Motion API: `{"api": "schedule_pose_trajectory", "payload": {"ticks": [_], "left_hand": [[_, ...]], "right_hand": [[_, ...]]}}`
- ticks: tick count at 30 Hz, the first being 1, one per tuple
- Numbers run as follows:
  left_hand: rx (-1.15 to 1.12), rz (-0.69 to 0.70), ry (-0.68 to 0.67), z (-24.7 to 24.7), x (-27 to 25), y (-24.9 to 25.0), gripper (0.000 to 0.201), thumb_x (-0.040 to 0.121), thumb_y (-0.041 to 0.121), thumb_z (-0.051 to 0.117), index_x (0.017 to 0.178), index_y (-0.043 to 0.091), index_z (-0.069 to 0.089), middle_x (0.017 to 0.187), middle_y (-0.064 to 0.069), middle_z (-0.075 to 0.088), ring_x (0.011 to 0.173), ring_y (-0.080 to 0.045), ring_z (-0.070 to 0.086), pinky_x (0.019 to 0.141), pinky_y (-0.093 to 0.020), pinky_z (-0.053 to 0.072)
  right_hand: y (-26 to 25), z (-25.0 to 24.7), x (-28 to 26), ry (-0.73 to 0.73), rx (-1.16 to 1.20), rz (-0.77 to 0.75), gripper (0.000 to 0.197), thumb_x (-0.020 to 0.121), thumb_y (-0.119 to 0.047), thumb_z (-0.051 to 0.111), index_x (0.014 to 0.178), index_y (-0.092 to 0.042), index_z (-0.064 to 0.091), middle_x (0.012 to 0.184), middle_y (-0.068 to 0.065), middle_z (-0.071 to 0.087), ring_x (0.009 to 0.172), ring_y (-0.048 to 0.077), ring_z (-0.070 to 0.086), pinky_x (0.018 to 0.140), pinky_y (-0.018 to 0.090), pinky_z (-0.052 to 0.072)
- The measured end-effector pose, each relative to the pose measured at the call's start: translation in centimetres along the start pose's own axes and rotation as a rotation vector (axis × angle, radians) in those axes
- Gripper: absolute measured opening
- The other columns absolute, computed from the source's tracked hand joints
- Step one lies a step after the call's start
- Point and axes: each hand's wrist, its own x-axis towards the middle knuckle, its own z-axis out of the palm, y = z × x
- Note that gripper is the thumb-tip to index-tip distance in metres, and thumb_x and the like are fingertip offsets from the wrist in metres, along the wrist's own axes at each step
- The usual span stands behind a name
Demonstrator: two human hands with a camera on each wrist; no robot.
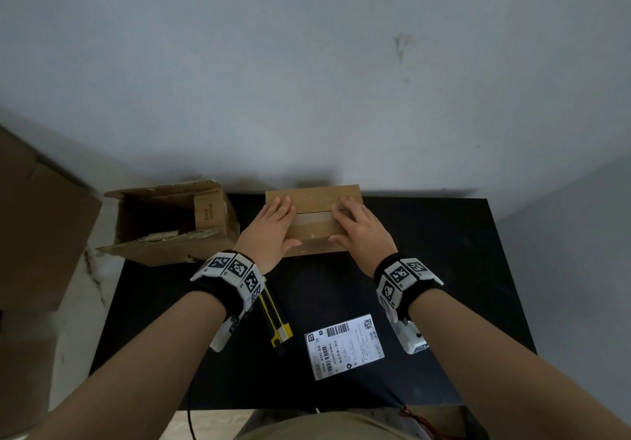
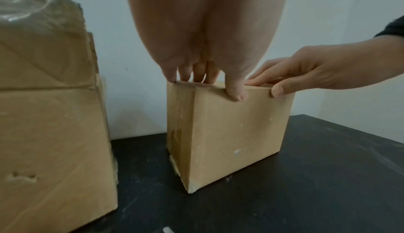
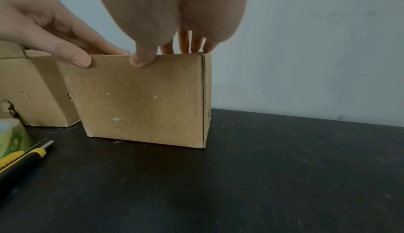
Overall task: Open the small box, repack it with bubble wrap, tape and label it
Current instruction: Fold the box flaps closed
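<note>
The small brown cardboard box [image 1: 314,200] [image 2: 236,133] [image 3: 142,102] stands closed at the back of the black table [image 1: 444,269], against the wall. A paler strip runs along its top between my hands. My left hand [image 1: 273,228] [image 2: 210,74] lies flat on the left part of the top, with its thumb over the front edge. On the right part my right hand [image 1: 358,228] [image 3: 166,46] lies the same way, thumb on the front face. Neither hand holds anything else. A white printed shipping label [image 1: 343,345] lies on the table near me.
A larger open, torn cardboard box [image 1: 170,221] [image 2: 50,115] [image 3: 39,90] stands just left of the small one. A yellow and black utility knife [image 1: 273,316] [image 3: 22,160] lies under my left wrist, beside a green and white object [image 3: 13,136]. More cardboard [image 1: 34,234] stands off the table's left.
</note>
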Motion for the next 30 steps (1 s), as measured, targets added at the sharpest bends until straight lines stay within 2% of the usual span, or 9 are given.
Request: {"api": "schedule_pose_trajectory", "payload": {"ticks": [5, 10, 12, 15, 17, 21, 23, 27, 30], "left_hand": [[-0.074, 0.014, 0.09, 0.5, -0.2, 0.1, 0.046, 0.093, 0.036, 0.05, 0.131, 0.01, 0.042, 0.158, -0.007, 0.011, 0.146, -0.02, 0.006, 0.118, -0.031, 0.005], [-0.001, 0.005, 0.066, 0.1, -0.1, 0.3, 0.051, 0.094, 0.04, 0.045, 0.137, 0.013, 0.039, 0.158, -0.006, 0.01, 0.146, -0.019, 0.006, 0.118, -0.03, 0.006], [0.025, -0.004, 0.057, -0.1, -0.4, 0.6, 0.052, 0.095, 0.039, 0.044, 0.14, 0.013, 0.036, 0.158, -0.004, 0.011, 0.146, -0.018, 0.008, 0.117, -0.029, 0.01], [0.042, 0.0, 0.116, -0.4, -0.7, 1.0, 0.05, 0.093, 0.035, 0.05, 0.136, 0.01, 0.042, 0.154, -0.007, 0.024, 0.142, -0.022, 0.022, 0.114, -0.031, 0.021], [0.066, 0.007, 0.129, -0.6, -0.9, 1.3, 0.047, 0.092, 0.033, 0.054, 0.131, 0.008, 0.045, 0.145, -0.008, 0.032, 0.133, -0.024, 0.035, 0.109, -0.032, 0.03], [0.002, -0.026, 0.144, -1.4, -1.0, 1.9, 0.044, 0.088, 0.025, 0.062, 0.124, 0.01, 0.043, 0.134, -0.007, 0.04, 0.122, -0.022, 0.043, 0.102, -0.031, 0.037], [-0.051, -0.029, 0.152, -1.7, -1.2, 1.8, 0.045, 0.085, 0.022, 0.065, 0.123, 0.01, 0.043, 0.133, -0.007, 0.038, 0.125, -0.024, 0.039, 0.103, -0.033, 0.036], [0.072, 0.03, 0.172, -2.4, -1.7, 1.5, 0.048, 0.087, 0.03, 0.062, 0.128, 0.009, 0.049, 0.147, -0.013, 0.02, 0.143, -0.029, 0.006, 0.116, -0.037, 0.018], [0.111, 0.105, 0.208, -3.0, -2.7, 1.6, 0.05, 0.089, 0.027, 0.059, 0.135, 0.012, 0.045, 0.15, -0.012, 0.021, 0.143, -0.028, 0.009, 0.115, -0.036, 0.017]], "right_hand": [[0.1, 0.2, -0.1, 0.039, -0.004, -0.014, 0.053, 0.085, -0.026, 0.066, 0.13, -0.002, 0.053, 0.137, 0.018, 0.048, 0.13, 0.036, 0.042, 0.108, 0.043, 0.032], [0.2, 0.1, -0.2, 0.036, -0.033, -0.023, 0.054, 0.086, -0.029, 0.064, 0.132, -0.004, 0.051, 0.14, 0.017, 0.046, 0.131, 0.034, 0.041, 0.108, 0.044, 0.033], [0.1, -0.2, -0.1, 0.003, -0.027, -0.019, 0.055, 0.088, -0.031, 0.061, 0.135, -0.005, 0.047, 0.143, 0.016, 0.041, 0.134, 0.033, 0.038, 0.111, 0.041, 0.029], [-0.2, -1.2, 0.1, -0.063, -0.069, -0.007, 0.057, 0.09, -0.04, 0.056, 0.138, -0.012, 0.043, 0.144, 0.01, 0.035, 0.133, 0.028, 0.035, 0.112, 0.037, 0.024], [-0.6, -1.8, 0.2, -0.06, -0.137, -0.001, 0.056, 0.088, -0.042, 0.057, 0.135, -0.014, 0.045, 0.141, 0.008, 0.036, 0.129, 0.025, 0.037, 0.11, 0.036, 0.025], [-2.0, -2.1, -0.2, -0.054, -0.204, 0.056, 0.046, 0.09, -0.037, 0.056, 0.129, -0.015, 0.049, 0.132, 0.006, 0.041, 0.121, 0.022, 0.042, 0.105, 0.035, 0.032], [-2.5, -2.3, -0.5, -0.041, -0.197, 0.082, 0.041, 0.09, -0.034, 0.056, 0.126, -0.015, 0.051, 0.13, 0.006, 0.043, 0.118, 0.022, 0.045, 0.103, 0.035, 0.034], [-3.7, -2.6, -1.1, -0.007, -0.218, 0.103, 0.033, 0.091, -0.026, 0.055, 0.121, -0.013, 0.056, 0.13, 0.007, 0.046, 0.117, 0.023, 0.048, 0.101, 0.034, 0.036], [-4.8, -2.9, -1.7, 0.015, -0.234, 0.117, 0.028, 0.093, -0.023, 0.05, 0.117, -0.012, 0.058, 0.13, 0.007, 0.047, 0.118, 0.024, 0.048, 0.1, 0.034, 0.036]]}}
